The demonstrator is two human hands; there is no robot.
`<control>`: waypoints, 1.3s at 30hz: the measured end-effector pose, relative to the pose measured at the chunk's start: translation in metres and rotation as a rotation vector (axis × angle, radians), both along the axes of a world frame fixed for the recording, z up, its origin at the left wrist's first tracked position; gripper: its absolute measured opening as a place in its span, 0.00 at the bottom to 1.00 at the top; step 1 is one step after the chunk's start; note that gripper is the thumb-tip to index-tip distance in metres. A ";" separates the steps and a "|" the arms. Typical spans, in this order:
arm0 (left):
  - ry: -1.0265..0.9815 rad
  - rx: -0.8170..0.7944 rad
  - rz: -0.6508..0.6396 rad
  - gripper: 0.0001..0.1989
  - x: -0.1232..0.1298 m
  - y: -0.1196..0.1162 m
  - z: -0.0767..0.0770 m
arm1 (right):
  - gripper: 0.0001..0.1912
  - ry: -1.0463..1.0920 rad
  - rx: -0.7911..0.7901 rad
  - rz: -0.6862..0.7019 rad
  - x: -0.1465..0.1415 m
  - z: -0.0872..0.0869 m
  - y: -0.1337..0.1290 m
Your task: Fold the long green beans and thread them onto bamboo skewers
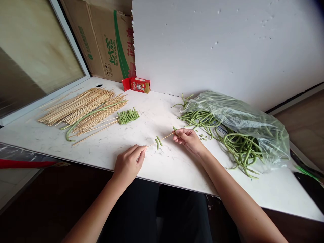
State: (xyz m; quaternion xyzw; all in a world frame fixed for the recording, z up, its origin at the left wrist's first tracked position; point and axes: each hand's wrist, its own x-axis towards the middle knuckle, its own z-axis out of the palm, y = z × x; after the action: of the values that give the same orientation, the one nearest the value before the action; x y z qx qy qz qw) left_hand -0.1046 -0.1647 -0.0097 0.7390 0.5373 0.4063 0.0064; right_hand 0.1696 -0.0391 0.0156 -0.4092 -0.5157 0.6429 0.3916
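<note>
Between my hands, above the white table, runs a thin wooden skewer (pixel 167 136) with two short green bean pieces (pixel 158 142) threaded on it. My left hand (pixel 130 161) is closed on the skewer's left end. At the other end, my right hand (pixel 187 140) pinches a green bean piece (pixel 174 128) right at the skewer's tip; its fingers partly hide the piece. Further back lie finished skewers packed with bean pieces (pixel 128 116), their sticks pointing left. A few small bean bits (pixel 203 137) rest just right of my right hand.
A large pile of bare skewers (pixel 83 108) with one long bean (pixel 87 116) across it lies at left. At right, long green beans (pixel 240 145) spill from a clear plastic bag (pixel 243 111). A red box (pixel 140 85) and a cardboard carton (pixel 106 40) stand behind; the table's front edge (pixel 162 183) is close.
</note>
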 end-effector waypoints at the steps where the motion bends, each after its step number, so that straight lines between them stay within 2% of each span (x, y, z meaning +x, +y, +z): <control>1: -0.003 -0.003 -0.004 0.09 0.000 0.000 0.000 | 0.21 0.001 0.001 0.002 0.001 -0.001 0.001; 8: -0.007 -0.008 -0.024 0.09 0.000 0.000 0.000 | 0.21 -0.030 0.048 0.009 0.002 -0.002 0.001; 13: 0.012 -0.003 -0.055 0.09 0.001 0.000 0.000 | 0.19 -0.161 0.147 0.224 -0.016 -0.001 -0.013; 15: 0.006 0.011 -0.040 0.09 0.001 0.000 0.000 | 0.18 -0.151 0.143 0.247 -0.020 -0.001 -0.017; 20: -0.002 0.019 0.015 0.08 0.002 0.001 -0.001 | 0.16 -0.098 0.120 0.198 -0.018 0.000 -0.014; 24: -0.006 0.031 0.043 0.08 0.003 0.001 -0.001 | 0.19 -0.077 0.071 0.170 -0.014 0.001 -0.013; 31: -0.001 0.050 0.058 0.07 0.002 0.000 0.000 | 0.22 -0.010 -0.018 0.098 -0.007 -0.003 -0.006; 39: -0.011 0.062 0.050 0.07 0.003 0.001 0.001 | 0.19 0.143 -0.049 0.009 0.005 -0.004 0.008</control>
State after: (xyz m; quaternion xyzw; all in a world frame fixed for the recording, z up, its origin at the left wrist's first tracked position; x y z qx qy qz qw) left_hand -0.1016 -0.1638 -0.0090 0.7231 0.5426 0.4268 -0.0237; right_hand 0.1745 -0.0312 0.0119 -0.3694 -0.4724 0.6844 0.4146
